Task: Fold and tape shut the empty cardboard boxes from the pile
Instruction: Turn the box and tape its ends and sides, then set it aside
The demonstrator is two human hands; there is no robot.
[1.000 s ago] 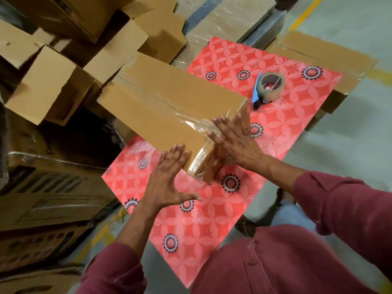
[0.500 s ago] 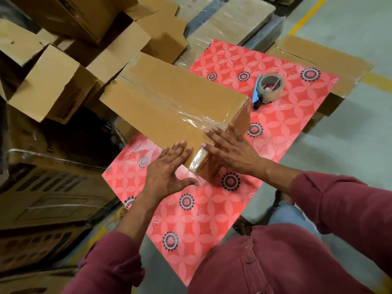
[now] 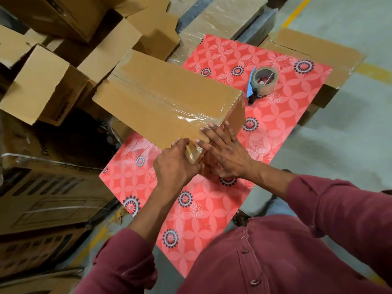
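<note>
While the box (image 3: pixel 167 98) lies on the red patterned sheet (image 3: pixel 282 124) with its far end overhanging toward the pile, I log the top seam as closed: a clear strip of tape (image 3: pixel 186 115) runs along it and wraps over the near end. My left hand (image 3: pixel 176 164) sits at the near lower corner, fingers curled over the edge where the tape tail turns down; it looks like pressing, though I cannot tell whether the fingertips pinch the tail or only rub it flat. My right hand (image 3: pixel 227 153) lies spread, fingers straight, flat against the near end face, touching the box just beside the left hand.

Judgement on progress: for this box the folding is done and the top strip is laid; what remains appears to be smoothing the tail at this end. Whether the far end and underside are sealed I cannot say. The tape dispenser (image 3: pixel 262 81) rests on the sheet just beyond the box, untouched. The pile of open boxes (image 3: pixel 42 85) to the left has flaps standing loose, so much of the task is left.

Hidden or unclear: the box's far end and bottom, the left fingertips, the tape's exact end under my hands. Stacked cartons (image 3: pixel 48 198) at lower left are dark and hard to read. Another flat carton (image 3: pixel 314 47) under the sheet's far corner is partly covered.
</note>
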